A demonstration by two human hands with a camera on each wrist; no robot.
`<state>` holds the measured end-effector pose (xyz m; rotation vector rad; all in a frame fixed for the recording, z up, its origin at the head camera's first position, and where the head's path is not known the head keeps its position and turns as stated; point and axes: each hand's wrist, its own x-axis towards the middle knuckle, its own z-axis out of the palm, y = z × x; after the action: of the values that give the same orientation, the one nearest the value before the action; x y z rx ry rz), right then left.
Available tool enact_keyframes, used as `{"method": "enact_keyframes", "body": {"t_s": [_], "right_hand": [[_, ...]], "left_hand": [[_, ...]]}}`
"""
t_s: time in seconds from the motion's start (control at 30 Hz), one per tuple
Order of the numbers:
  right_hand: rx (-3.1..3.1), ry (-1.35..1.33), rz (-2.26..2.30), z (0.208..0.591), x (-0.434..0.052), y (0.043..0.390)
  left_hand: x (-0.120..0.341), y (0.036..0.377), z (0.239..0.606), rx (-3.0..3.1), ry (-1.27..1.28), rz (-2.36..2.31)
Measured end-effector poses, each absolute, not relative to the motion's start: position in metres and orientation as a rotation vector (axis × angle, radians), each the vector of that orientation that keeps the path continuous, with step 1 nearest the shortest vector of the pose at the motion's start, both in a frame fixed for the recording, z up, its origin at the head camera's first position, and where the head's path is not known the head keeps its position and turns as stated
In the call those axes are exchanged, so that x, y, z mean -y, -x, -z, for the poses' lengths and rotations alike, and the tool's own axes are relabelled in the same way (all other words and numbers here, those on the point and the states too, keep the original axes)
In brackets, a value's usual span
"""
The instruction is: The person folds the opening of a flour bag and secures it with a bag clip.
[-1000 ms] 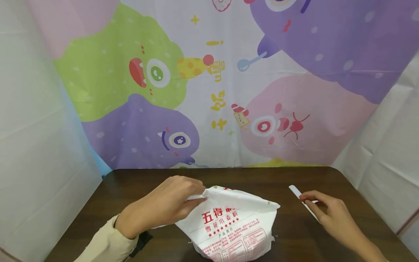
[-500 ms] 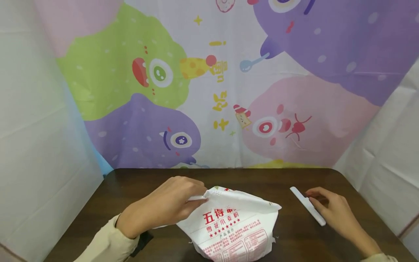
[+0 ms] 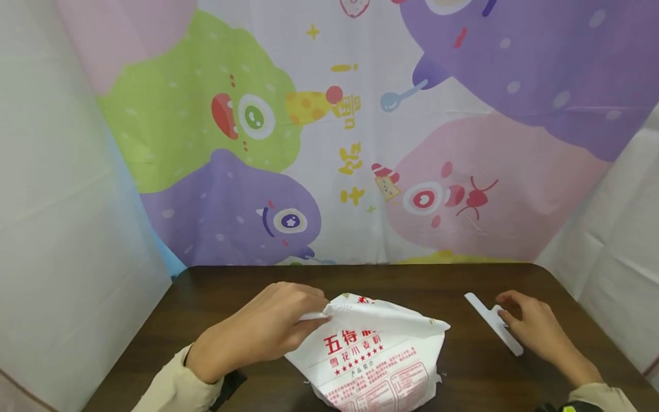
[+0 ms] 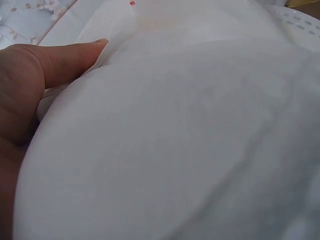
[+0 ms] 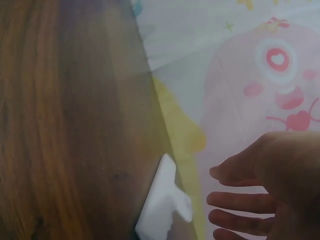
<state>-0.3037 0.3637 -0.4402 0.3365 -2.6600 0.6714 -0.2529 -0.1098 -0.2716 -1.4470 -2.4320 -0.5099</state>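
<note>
A white flour bag (image 3: 381, 360) with red Chinese lettering stands at the front middle of the table, its top folded over. My left hand (image 3: 268, 329) grips the fold at the bag's upper left corner. In the left wrist view the thumb (image 4: 75, 60) presses along the bag's white cloth (image 4: 150, 140). To the right of the bag lies a long white bag clip (image 3: 493, 323) with a small tab at its side. My right hand (image 3: 535, 329) is just beside that tab, fingers loosely bent. In the right wrist view a gap shows between its fingertips and the clip.
The dark wooden table (image 3: 412, 280) ends at a printed cartoon backdrop (image 3: 350, 143). White cloth walls (image 3: 67, 171) close in the sides. At the upper right of the left wrist view is a white perforated rim (image 4: 300, 25), with a floral surface (image 4: 25, 20) at the upper left.
My right hand has let go of the bag clip, which now lies flat on the table, and has drawn slightly right. The left hand keeps its grip on the flour bag.
</note>
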Motion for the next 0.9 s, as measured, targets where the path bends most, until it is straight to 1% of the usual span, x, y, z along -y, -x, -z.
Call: {"method": "enact_keyframes", "body": {"t_s": [0.3,0.53,0.9], "right_hand": [[2.895,-0.235,-0.625,0.455,-0.377,0.307],[2.893,-0.216,-0.626,0.465,-0.383,0.304],[2.896,-0.213,-0.655,0.46,-0.379,0.305]], "left_hand": [[0.109,0.253,0.272,2.483,1.404,0.529],[0.106,0.252,0.271,2.524,1.363,0.524],[0.107,0.249,0.272,2.519,1.304,0.481]]}}
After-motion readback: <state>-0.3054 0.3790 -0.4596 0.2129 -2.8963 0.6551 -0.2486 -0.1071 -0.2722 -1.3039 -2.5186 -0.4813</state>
